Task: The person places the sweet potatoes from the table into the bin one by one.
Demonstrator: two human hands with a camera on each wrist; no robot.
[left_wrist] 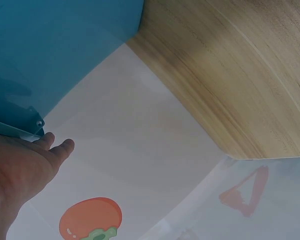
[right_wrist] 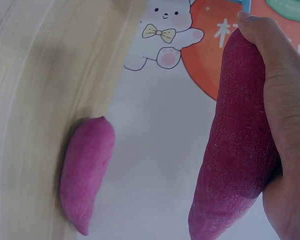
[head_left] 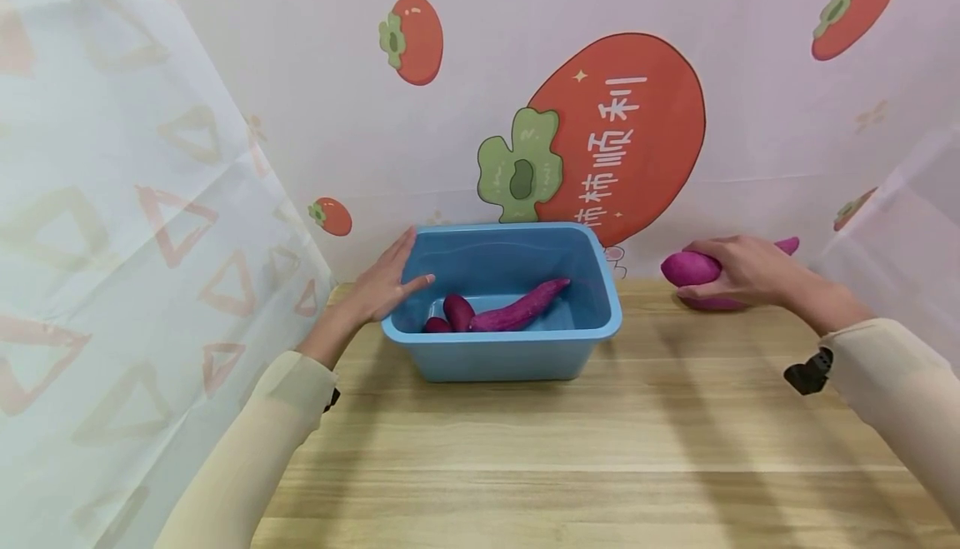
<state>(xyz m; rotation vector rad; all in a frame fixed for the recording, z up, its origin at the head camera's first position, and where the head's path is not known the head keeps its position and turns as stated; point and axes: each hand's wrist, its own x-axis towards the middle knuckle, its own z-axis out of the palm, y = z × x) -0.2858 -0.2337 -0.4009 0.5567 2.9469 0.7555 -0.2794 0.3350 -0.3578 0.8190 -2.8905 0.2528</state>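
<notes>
My right hand [head_left: 750,267] grips a long purple sweet potato [head_left: 690,269] at the right, fingers and thumb wrapped over its sides. In the right wrist view this sweet potato [right_wrist: 235,140] hangs above the table. A second sweet potato [right_wrist: 87,172] lies on the wood below it. Over the left rim of a blue plastic bin [head_left: 502,336] rests my left hand [head_left: 386,282], fingers extended and thumb pointing inward. Inside the bin lie a long sweet potato [head_left: 521,310] and two darker ones [head_left: 458,312] partly hidden by the front wall.
The wooden table [head_left: 510,449] stretches in front of the bin. A white cloth backdrop [head_left: 315,116] with printed persimmons stands close behind, and another sheet [head_left: 112,282] hangs along the left. More sheeting closes off the right side.
</notes>
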